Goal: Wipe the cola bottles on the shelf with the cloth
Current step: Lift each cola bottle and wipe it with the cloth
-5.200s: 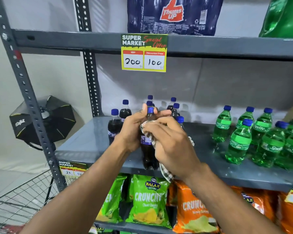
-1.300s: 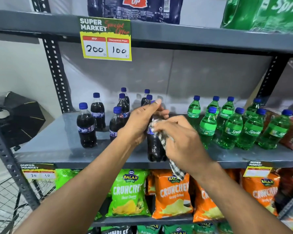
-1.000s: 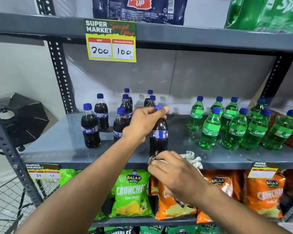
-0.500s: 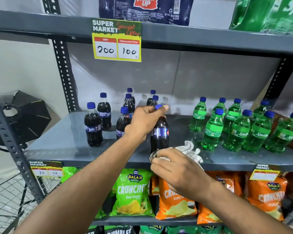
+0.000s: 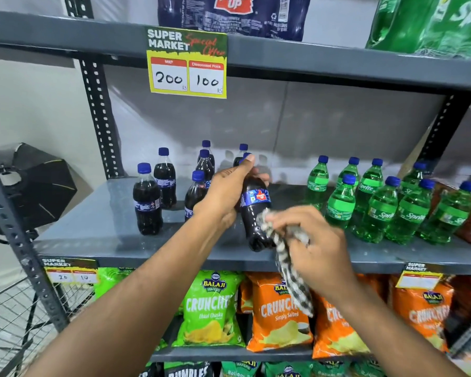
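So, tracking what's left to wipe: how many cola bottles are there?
8 cola bottles: one in the left hand, seven standing beside and behind it; others may be hidden.

Not much to report on my end, honestly. Both my arms are bare all the way down from the bottom of the shot, so no sleeves anywhere in sight. My left hand (image 5: 226,194) and right hand (image 5: 314,240) have no gloves on. No watch, no bracelet, no rings that I can spot on the fingers facing the camera. Nails are cut short and plain.
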Action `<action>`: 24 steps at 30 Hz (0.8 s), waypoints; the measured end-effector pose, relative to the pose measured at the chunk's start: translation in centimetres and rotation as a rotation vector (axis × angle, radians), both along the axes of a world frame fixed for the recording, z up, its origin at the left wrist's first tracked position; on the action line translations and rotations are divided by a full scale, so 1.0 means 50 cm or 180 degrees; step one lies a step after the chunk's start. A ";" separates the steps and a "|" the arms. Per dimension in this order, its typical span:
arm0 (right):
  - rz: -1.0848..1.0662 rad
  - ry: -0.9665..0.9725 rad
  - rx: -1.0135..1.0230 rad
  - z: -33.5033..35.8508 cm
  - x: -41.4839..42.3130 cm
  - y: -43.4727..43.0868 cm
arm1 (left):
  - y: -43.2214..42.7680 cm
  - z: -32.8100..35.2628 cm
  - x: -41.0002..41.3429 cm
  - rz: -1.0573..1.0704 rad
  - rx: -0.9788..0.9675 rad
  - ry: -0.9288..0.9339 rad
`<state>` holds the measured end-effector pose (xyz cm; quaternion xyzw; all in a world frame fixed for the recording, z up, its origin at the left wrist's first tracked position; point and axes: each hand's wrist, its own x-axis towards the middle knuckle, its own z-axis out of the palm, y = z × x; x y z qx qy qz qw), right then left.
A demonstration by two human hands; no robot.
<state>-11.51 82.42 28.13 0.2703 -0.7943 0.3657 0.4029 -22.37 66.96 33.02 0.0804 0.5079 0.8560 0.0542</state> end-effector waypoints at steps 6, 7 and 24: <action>0.0184 0.0557 0.0917 -0.035 0.039 0.010 | 0.003 -0.010 0.005 0.0163 0.0102 -0.0111; 0.0066 0.0402 0.0456 -0.033 0.033 0.011 | 0.007 -0.009 0.006 0.0172 0.0131 -0.0099; -0.0741 0.0809 0.1153 -0.038 0.030 -0.001 | 0.023 -0.011 0.008 0.0800 -0.0358 0.0170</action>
